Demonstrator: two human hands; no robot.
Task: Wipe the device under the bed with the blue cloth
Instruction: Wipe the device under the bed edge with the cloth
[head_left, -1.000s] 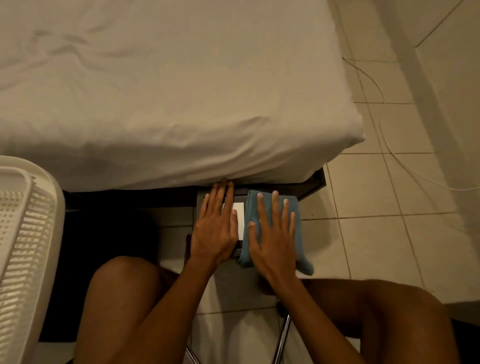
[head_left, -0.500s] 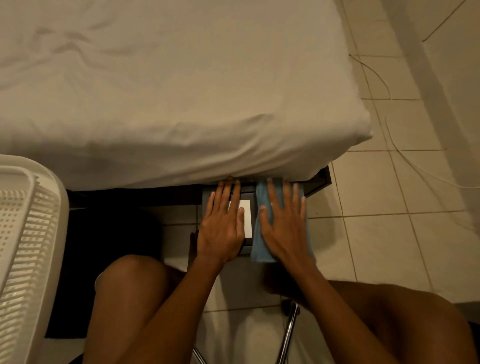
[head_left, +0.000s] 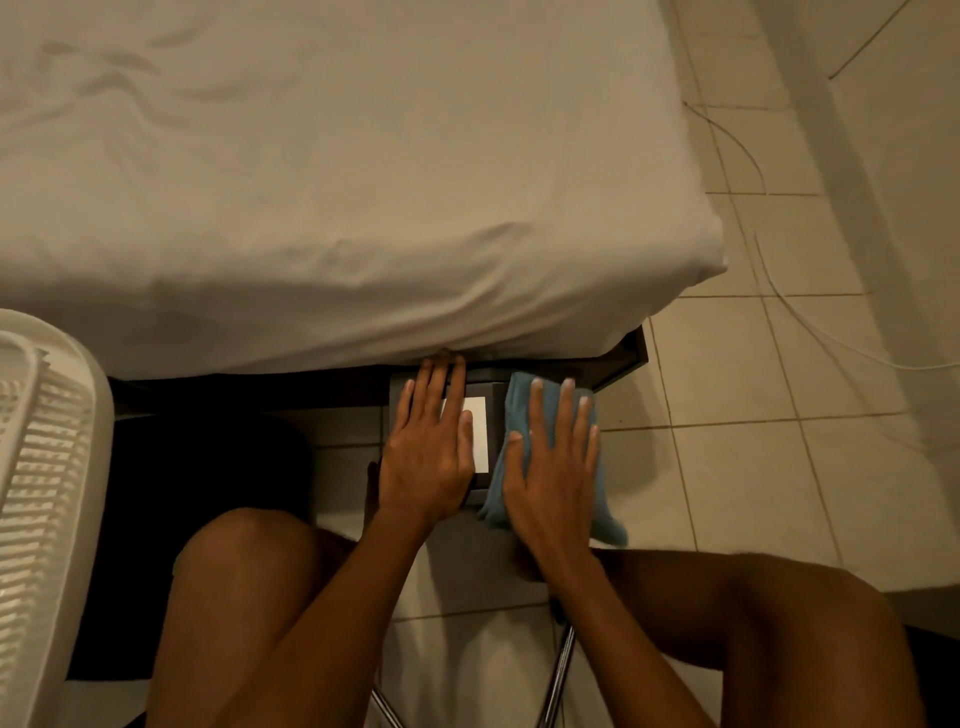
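A dark grey box-shaped device (head_left: 485, 391) with a white label (head_left: 480, 434) pokes out from under the bed's edge. My left hand (head_left: 428, 449) lies flat on its left part, fingers spread and reaching under the mattress. My right hand (head_left: 556, 462) presses flat on the blue cloth (head_left: 519, 402), which covers the right part of the device and hangs off its near side. Most of the device is hidden by my hands, the cloth and the bed.
The bed with a white sheet (head_left: 337, 182) fills the upper frame; its dark frame corner (head_left: 626, 358) juts at right. A white slatted basket (head_left: 47, 493) stands at left. A thin white cable (head_left: 810, 322) runs over the tiled floor. Chrome stool legs (head_left: 558, 675) sit between my knees.
My right hand and the blue cloth slid forward toward the bed, then back a little toward me. My left hand stayed on the device.
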